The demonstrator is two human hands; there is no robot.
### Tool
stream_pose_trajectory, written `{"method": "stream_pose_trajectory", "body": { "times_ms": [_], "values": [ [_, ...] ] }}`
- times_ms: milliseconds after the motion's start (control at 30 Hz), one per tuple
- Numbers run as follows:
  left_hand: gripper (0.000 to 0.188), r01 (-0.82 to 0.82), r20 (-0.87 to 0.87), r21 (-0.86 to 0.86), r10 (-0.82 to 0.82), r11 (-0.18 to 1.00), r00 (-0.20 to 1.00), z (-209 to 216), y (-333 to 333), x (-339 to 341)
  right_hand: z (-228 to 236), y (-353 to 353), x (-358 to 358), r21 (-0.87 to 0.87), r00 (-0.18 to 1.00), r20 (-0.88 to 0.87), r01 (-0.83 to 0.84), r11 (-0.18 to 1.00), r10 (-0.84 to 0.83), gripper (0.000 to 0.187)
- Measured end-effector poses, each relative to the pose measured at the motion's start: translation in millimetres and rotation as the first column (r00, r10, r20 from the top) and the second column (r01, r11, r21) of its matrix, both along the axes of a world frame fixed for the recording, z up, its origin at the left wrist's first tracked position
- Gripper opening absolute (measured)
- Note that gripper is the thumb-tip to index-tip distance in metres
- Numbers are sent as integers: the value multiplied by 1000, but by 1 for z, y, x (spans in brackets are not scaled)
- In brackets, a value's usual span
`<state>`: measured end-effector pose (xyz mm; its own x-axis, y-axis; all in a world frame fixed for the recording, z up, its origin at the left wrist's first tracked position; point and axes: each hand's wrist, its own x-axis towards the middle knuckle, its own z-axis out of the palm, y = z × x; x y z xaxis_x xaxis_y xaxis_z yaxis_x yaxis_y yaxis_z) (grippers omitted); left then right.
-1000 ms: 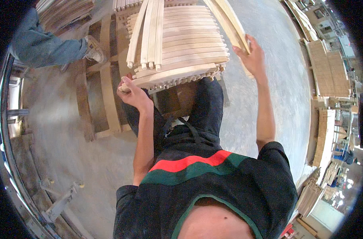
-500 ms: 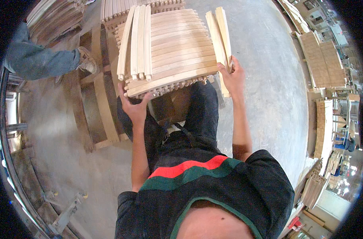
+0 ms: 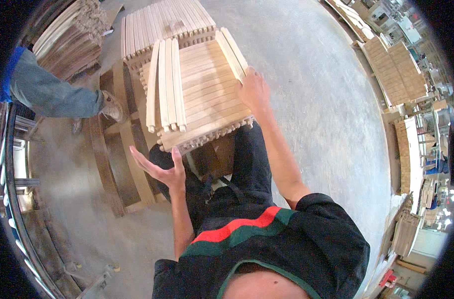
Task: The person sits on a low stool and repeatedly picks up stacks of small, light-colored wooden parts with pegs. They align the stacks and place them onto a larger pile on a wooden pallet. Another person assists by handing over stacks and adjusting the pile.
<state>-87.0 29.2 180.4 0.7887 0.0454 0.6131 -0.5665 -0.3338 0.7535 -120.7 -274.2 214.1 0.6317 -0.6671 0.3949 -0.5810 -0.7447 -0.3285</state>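
A pile of pale wooden slats (image 3: 209, 92) with rounded tenon ends is stacked in front of my knees. Across its left side lie several slats (image 3: 168, 84), turned lengthwise over the layer beneath. My right hand (image 3: 255, 92) grips the near ends of a pair of wooden slats (image 3: 231, 52) at the pile's right edge, its fingers partly hidden. By the near left corner, my left hand (image 3: 164, 172) is open with the fingers spread and nothing in it. Its thumb is close to the slat ends; I cannot tell whether it touches.
Behind stands another slat stack (image 3: 167, 22). A wooden pallet (image 3: 132, 164) lies at left, where a person's leg and shoe (image 3: 112, 107) show. Far left is a heap of wood pieces (image 3: 72, 40). Wooden panels (image 3: 394, 70) line the right side of the concrete floor (image 3: 331, 124).
My right hand has brought the pair of slats leftward, from beside the pile onto its right edge. My left hand has come off the pile's near left corner and spread its fingers.
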Motion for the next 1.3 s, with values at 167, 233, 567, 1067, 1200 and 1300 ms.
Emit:
{"method": "stream_pose_trajectory", "body": {
  "times_ms": [167, 233, 567, 1067, 1200, 1300],
  "values": [
    [98, 1, -12, 659, 9, 752, 1000, 92, -57, 73, 5, -1, 5, 243, 998, -29, -49, 969, 57, 44],
    [100, 78, -145, 821, 75, 565, 987, 97, -85, 99, 13, -6, 10, 308, 994, -86, -38, 951, 67, 49],
    [98, 343, -398, 822, 26, 454, 917, 78, -126, 116, -9, -49, -8, 669, 961, 234, -270, 693, 149, 80],
    [92, 476, -347, 362, -358, 801, 867, 45, -195, 41, -36, -66, -5, 703, 929, 319, -363, 611, 185, 67],
    [102, 572, -226, 402, -528, 715, 819, 40, -162, 3, -42, -69, -10, 768, 937, 341, -327, 551, 81, 59],
    [90, 529, -145, 457, -527, 715, 837, 37, -161, -8, -25, -52, -9, 795, 921, 386, -356, 492, 44, 56]
  ]
}}
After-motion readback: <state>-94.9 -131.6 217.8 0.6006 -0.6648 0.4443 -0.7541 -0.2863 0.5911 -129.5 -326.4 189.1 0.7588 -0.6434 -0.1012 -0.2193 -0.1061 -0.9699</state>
